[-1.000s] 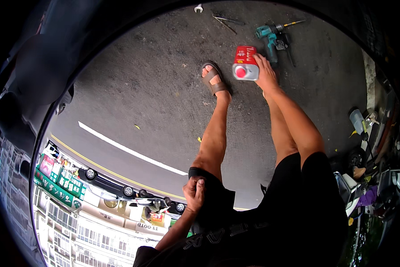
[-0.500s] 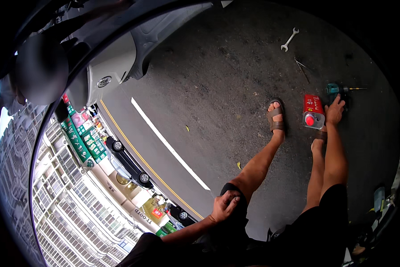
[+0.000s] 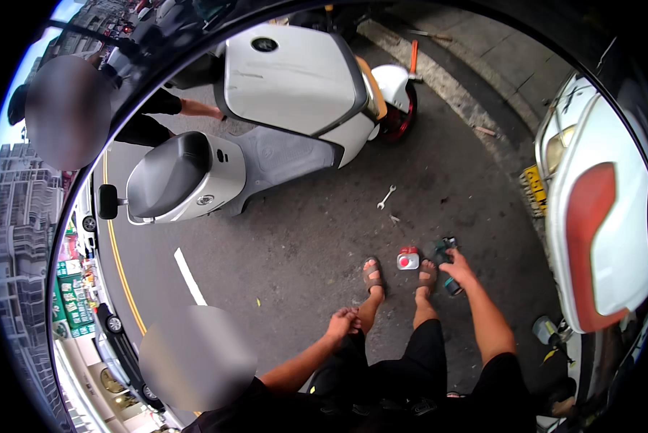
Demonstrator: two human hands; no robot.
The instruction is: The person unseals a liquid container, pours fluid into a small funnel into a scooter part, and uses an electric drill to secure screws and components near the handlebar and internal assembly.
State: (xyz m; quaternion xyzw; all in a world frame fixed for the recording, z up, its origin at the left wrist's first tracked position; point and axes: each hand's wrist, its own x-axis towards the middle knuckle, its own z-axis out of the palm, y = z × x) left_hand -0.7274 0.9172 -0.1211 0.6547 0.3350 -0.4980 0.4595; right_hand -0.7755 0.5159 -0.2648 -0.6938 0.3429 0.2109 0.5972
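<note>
My right hand [image 3: 455,263] grips the teal and black drill [image 3: 450,287] beside my right sandalled foot. A red and silver can [image 3: 408,258] stands on the asphalt [image 3: 316,231] between my feet, left of that hand. My left hand [image 3: 344,322] is curled at my left knee; anything inside it is hidden. An open-ended wrench [image 3: 386,197] lies beyond the can, with a small thin tool [image 3: 395,218] near it.
A white scooter [image 3: 280,79] with a black seat stands across the upper left; another person's legs and hand [image 3: 201,108] are behind it. A white vehicle [image 3: 601,216] is close on the right. Along the curb [image 3: 506,89] lie tools, including an orange-handled one [image 3: 414,56].
The view has swung up, bringing the scooters and other person in. My right hand has left the can, which now stands on the ground, and has taken hold of the drill.
</note>
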